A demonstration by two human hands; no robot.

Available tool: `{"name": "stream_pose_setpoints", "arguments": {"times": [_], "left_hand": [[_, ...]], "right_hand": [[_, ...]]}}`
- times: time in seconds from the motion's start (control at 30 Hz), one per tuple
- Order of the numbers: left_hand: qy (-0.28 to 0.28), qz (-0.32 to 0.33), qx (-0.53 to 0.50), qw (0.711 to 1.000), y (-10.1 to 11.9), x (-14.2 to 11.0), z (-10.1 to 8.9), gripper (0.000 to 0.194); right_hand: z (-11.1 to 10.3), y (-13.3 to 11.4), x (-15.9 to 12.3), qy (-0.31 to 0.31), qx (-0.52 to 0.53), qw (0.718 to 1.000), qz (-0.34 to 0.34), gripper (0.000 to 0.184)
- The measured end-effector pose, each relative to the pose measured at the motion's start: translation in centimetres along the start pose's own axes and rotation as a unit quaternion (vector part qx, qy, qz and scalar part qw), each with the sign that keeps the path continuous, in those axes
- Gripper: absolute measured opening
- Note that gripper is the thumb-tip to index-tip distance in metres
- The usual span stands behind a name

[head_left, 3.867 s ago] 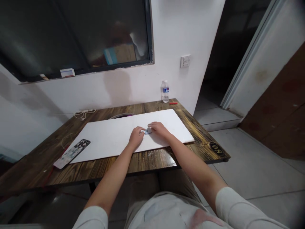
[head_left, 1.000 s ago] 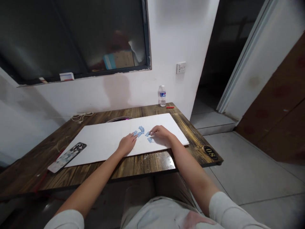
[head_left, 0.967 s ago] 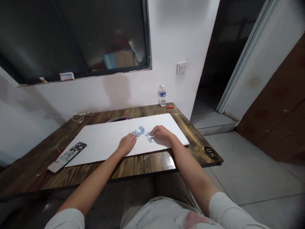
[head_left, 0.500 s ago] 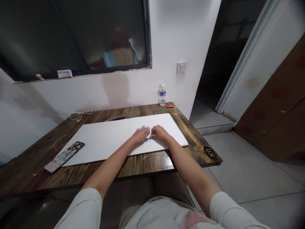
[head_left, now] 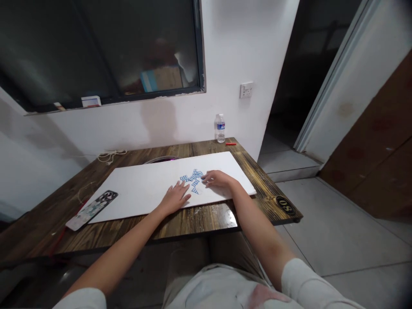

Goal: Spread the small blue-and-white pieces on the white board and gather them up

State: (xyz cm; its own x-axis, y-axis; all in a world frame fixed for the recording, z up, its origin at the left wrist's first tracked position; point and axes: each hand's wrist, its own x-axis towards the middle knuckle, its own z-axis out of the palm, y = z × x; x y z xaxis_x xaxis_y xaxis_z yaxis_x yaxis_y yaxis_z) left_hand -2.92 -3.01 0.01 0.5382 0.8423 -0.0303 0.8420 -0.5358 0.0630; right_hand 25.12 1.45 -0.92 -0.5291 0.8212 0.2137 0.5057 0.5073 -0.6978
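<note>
Where the white board [head_left: 138,184] widens past its middle toward its right edge, a loose cluster of blue-and-white pieces [head_left: 195,183] lies roughly midway between the far and near edges. They look flat and small, too small to count with certainty. Several bunch together and seem to overlap at mixed angles; one sits a little apart toward the left edge, and another is nearer the near edge.

The left hand [head_left: 174,199] is palm down with its fingers spread, by the near edge, its fingertips just beside the pieces and no piece in its grasp. The right hand [head_left: 217,178] has its fingers bent at the right side of the cluster — whether they pinch a piece or only touch one, I cannot tell. The hands are apart, with the cluster between their fingertips.

As for progress, the pieces are out on the board and spread, but they form no neat row or squared stack. How much is left cannot be judged from this layout.

What looks like a phone [head_left: 93,210] lies across the board's near left corner. Beyond the far edge, near the far right corner, a bottle [head_left: 220,128] stands upright — a red pen-like object [head_left: 231,144] lies beside it.
</note>
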Motion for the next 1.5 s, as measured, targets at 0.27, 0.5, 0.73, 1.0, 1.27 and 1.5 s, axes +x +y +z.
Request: {"name": "stream_pose_setpoints", "arguments": {"times": [0.27,0.5,0.73,1.0,1.27,1.5], "left_hand": [[0.002,-0.038,-0.046,0.998,-0.6,4.5,-0.2,0.063],[-0.006,0.024,-0.113,0.993,2.4,9.2,-0.2,0.055],[-0.063,0.164,-0.076,0.982,3.4,6.6,-1.0,0.059],[0.021,0.074,0.000,0.997,-0.5,0.7,-1.0,0.046],[0.015,-0.061,-0.017,0.998,-2.0,2.5,-1.0,0.060],[-0.014,-0.014,-0.061,0.998,2.1,7.9,-0.4,0.071]], "right_hand": [[1.1,-1.9,0.1,-0.089,0.081,0.992,-0.028,0.031],[0.9,-1.3,0.8,0.095,0.067,0.993,0.023,0.024],[0.5,0.2,0.8,0.161,-0.020,0.983,0.081,0.024],[0.1,0.5,0.0,0.041,0.026,0.999,0.021,0.014],[0.4,-1.2,-0.1,-0.059,0.075,0.995,0.001,0.036],[1.2,-0.1,0.8,0.068,0.044,0.997,-0.007,0.025]]}}
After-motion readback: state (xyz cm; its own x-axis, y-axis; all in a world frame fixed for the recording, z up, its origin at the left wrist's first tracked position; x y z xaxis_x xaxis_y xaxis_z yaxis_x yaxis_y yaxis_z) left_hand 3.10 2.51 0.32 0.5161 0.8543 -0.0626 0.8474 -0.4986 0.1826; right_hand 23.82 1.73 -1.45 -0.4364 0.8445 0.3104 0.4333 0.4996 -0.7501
